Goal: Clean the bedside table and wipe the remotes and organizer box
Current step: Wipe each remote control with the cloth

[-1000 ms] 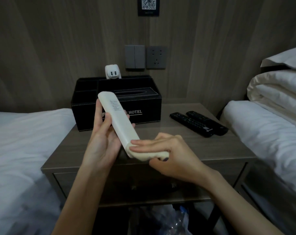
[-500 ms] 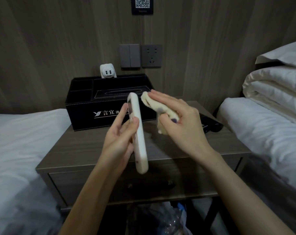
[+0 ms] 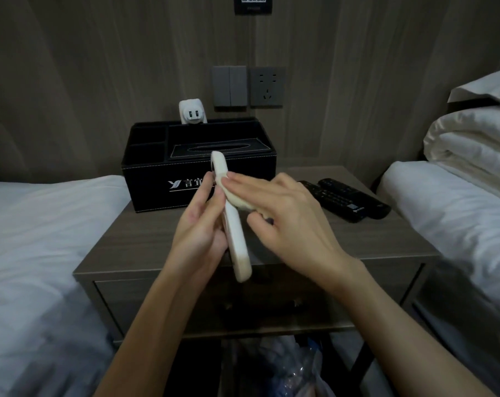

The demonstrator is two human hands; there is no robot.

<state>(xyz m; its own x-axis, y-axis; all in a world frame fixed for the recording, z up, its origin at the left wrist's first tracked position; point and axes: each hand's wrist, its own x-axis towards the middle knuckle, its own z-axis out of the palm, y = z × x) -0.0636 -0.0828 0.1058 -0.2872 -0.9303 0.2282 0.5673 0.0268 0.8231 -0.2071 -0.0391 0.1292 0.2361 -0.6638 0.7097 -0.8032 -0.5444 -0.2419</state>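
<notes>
My left hand grips a long white remote, held on edge above the bedside table. With my right hand I press a small cream cloth flat against the remote's upper right side. Behind the hands stands the black organizer box with a tissue slot on top. Two black remotes lie side by side on the table's right part.
A white charger sits plugged in behind the box, below wall switches and a socket. White beds flank the table left and right. A plastic bag lies on the floor under the table.
The remote was turned from flat to standing on edge in my left hand. My right hand left its lower end, rose with the cloth and now presses against the remote's upper side.
</notes>
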